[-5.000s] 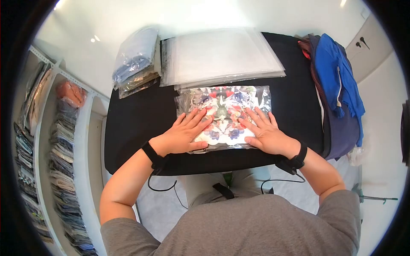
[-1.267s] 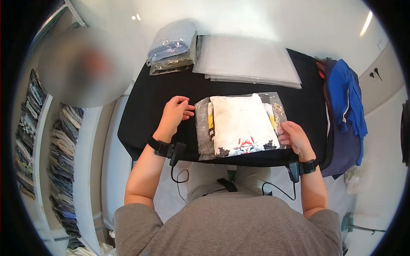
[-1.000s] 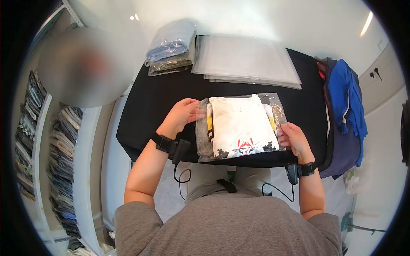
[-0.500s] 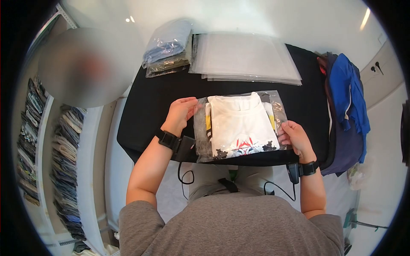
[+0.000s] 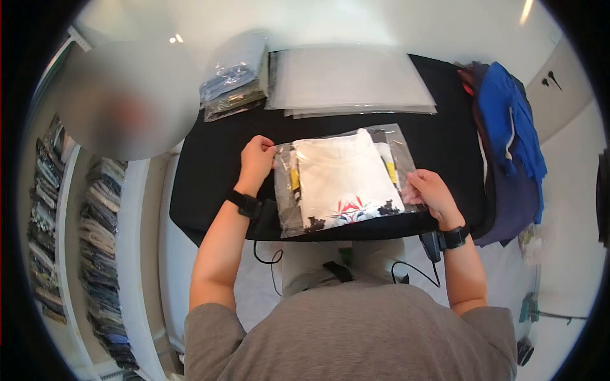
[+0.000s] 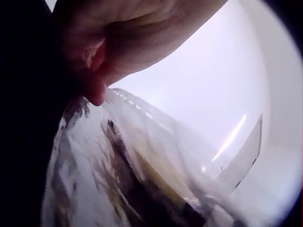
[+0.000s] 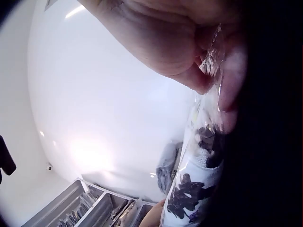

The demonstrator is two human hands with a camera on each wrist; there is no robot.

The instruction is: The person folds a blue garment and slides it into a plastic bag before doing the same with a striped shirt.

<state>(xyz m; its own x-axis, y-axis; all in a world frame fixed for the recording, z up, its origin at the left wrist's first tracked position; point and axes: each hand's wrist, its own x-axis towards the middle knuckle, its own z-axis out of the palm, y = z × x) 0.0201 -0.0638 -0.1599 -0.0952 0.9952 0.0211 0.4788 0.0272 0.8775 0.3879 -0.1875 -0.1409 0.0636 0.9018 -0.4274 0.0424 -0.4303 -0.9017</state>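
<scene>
Grip: L hand (image 5: 257, 159), R hand (image 5: 427, 193) pinch 1 bag (image 5: 343, 181).

On the table (image 5: 210, 166) before you the bagged shirt (image 5: 346, 178), empty bags (image 5: 352, 79) behind it, packed bags (image 5: 232, 76) behind-left, clothes pile (image 5: 508, 133) to its right

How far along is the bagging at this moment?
Done: the folded white shirt lies inside its clear bag; packed bags sit far left. In hand: left hand and right hand pinch that bag's edges. Left: unbagged clothes at right, empty bags behind.
</scene>
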